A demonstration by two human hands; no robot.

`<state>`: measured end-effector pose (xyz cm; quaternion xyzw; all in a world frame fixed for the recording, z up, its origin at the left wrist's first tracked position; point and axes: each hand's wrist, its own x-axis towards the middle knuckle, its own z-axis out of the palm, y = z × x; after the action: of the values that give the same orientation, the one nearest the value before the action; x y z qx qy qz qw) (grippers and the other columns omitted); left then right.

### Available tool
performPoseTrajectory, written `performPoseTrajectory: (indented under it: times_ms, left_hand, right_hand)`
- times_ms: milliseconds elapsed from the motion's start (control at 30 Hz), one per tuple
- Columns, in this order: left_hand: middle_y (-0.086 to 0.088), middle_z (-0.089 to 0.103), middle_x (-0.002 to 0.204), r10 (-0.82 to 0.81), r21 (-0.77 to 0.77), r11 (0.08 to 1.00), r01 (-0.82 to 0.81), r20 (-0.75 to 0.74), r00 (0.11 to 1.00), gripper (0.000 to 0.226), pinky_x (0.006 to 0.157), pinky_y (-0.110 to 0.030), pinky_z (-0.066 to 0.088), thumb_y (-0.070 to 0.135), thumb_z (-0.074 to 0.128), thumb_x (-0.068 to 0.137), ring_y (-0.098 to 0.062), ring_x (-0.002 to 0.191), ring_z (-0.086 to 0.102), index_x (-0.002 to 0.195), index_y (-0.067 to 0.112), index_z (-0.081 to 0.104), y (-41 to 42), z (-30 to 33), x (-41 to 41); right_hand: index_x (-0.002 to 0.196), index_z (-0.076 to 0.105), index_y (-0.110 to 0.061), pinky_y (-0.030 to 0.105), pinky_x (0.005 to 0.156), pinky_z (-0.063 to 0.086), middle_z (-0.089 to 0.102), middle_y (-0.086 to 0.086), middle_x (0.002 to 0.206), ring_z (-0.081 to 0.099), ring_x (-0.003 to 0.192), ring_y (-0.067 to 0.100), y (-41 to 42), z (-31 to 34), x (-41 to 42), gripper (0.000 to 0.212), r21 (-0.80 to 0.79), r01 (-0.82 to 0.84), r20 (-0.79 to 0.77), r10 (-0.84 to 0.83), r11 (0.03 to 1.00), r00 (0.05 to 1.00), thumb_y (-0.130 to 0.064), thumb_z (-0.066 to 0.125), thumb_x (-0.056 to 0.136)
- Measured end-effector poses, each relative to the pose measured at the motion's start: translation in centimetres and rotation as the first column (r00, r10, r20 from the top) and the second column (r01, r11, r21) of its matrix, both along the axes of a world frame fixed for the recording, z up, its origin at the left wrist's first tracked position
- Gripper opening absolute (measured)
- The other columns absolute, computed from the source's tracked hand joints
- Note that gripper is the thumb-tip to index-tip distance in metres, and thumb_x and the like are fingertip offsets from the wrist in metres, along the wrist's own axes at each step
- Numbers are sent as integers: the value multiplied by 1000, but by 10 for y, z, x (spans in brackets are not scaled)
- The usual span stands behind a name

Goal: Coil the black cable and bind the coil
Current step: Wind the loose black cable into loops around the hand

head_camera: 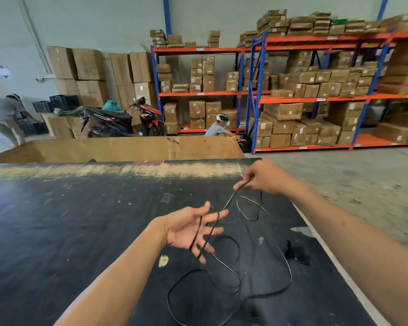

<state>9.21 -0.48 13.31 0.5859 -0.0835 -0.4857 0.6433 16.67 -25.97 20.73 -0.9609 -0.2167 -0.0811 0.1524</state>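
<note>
A thin black cable (231, 271) lies in loose loops on the dark table top (68, 231). My left hand (189, 229) is palm up with its fingers spread, and two strands of the cable hang across those fingers. My right hand (264, 177) is raised further back and to the right, pinching the cable between thumb and fingers. A taut stretch of cable runs between the two hands, and a small loop dangles under the right hand. A small black piece (297, 254), perhaps a tie or plug, lies on the table to the right of the loops.
The table's right edge (325, 252) runs diagonally close to my right forearm, with concrete floor beyond. A big open cardboard box (127, 149) stands behind the table. Farther back are shelves of cartons (316, 90), a parked scooter (125, 121) and two people.
</note>
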Motion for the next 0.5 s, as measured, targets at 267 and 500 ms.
performPoseTrajectory:
  times_ms: [267,500]
  left_hand:
    - [-6,-2,166,452,-253,866,-430,30,892,59,105,-76,21,67,28,95,-57,141,18,148,44,36,12,24,26]
    - [-11,37,148,454,-569,738,-363,20,891,53,100,-81,25,61,35,96,-60,130,40,144,42,44,28,54,29]
  right_hand:
    - [72,75,-27,19,47,31,41,-7,46,35,43,5,25,-25,-68,48,352,-268,-89,317,897,944,-60,51,97]
    - [91,78,-20,22,47,22,37,-7,58,28,49,10,35,-131,-98,52,710,47,-423,373,703,826,-58,44,102]
